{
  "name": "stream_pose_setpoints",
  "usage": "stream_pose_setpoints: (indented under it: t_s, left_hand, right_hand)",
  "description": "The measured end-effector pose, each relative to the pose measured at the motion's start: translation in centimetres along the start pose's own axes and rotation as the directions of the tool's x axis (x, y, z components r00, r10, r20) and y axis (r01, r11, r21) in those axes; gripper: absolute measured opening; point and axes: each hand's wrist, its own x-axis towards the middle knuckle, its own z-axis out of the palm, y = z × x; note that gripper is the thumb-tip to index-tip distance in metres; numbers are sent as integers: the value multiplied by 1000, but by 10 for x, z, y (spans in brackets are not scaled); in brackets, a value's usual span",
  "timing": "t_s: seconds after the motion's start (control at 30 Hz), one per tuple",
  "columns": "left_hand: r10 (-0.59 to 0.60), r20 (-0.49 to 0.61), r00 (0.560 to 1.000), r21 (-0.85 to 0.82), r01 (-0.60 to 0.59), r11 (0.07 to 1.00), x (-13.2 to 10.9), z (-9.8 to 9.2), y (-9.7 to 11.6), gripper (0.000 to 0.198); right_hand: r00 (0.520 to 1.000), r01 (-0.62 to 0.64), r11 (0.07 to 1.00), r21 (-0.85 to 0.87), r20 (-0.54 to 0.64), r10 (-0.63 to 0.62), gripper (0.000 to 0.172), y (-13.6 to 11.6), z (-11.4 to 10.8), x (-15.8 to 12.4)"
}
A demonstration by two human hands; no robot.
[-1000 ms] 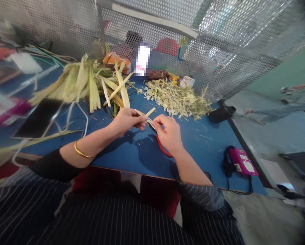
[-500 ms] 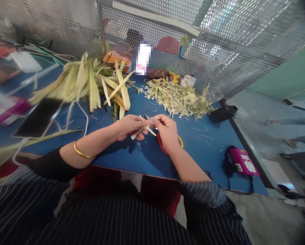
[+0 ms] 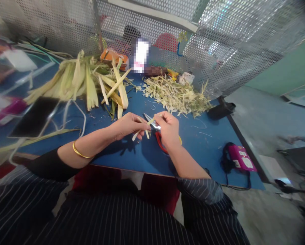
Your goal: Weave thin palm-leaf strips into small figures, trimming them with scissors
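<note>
Narrow pale corn husk strips [image 3: 136,135] cross one another in the fingers of my left hand [image 3: 128,126], which is closed on them. My right hand [image 3: 169,131] pinches the end of one strip [image 3: 150,121] that runs between both hands. A pair of scissors [image 3: 150,119] is under my right hand, blades pointing away to the left. Its red handle [image 3: 160,143] and yellow handle show on either side of the hand; I cannot tell whether the hand touches it.
Long corn husks [image 3: 75,76] lie at the back left, shredded husk [image 3: 175,93] at the back right. A dark phone [image 3: 34,115] rests on a white wire stand at left. A black cylinder [image 3: 221,111] and magenta box [image 3: 241,158] sit right. Perforated metal mesh [image 3: 165,23] stands behind.
My hands have moved slightly apart, and the strip between them is more visible. More of the scissor blades shows. The whole view has shifted slightly.
</note>
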Motion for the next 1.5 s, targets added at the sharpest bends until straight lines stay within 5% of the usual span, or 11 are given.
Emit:
stream_pose_setpoints:
  t_s: [0.1, 0.23, 0.4, 0.73, 0.93, 1.03, 1.17, 1.3, 1.37, 1.5]
  left_hand:
    - [-6, -8, 1000, 3, 6, 1000, 1, -1, -2, 21]
    - [-36, -36, 999, 24, 36, 999, 1, 0, -6, 25]
    - [-24, -52, 998, 122, 30, 992, 0, 5, -6, 17]
    - [15, 30, 999, 61, -17, 998, -3, 7, 2, 21]
    - [3, 109, 994, 89, -13, 996, -3, 4, 2, 19]
    - [13, 52, 999, 20, -14, 1000, -2, 2, 1, 21]
    - [-31, -50, 998, -110, 25, 994, 0, -1, 3, 34]
    - [-77, -40, 996, -146, 71, 987, 0, -2, 4, 38]
    - [-69, -25, 997, -115, 66, 991, -1, -1, 3, 35]
    - [-26, 8, 1000, -20, 26, 999, -2, 1, 2, 26]
  right_hand:
    - [996, 44, 997, -66, 87, -38, 15, 0, -7, 6]
    - [955, 294, 911, -290, 61, -289, 22, -7, -14, 7]
    - [885, 463, 790, -403, 266, -382, 6, -15, -2, -3]
    - [981, 148, 975, -167, 146, -124, 14, -10, -2, -6]
    - [974, 225, 955, -191, 66, -217, 12, -13, 3, -8]
    - [973, 228, 959, -167, 68, -220, 12, -13, 0, -3]
    - [998, 55, 998, 26, -43, -54, 24, -6, -6, 6]
    - [978, -166, 974, 151, 154, 142, 26, -4, -5, 6]
    - [968, -160, 972, 169, 220, 121, 21, -5, -2, 4]
    - [990, -57, 988, 143, 133, 38, 16, -5, 3, -1]
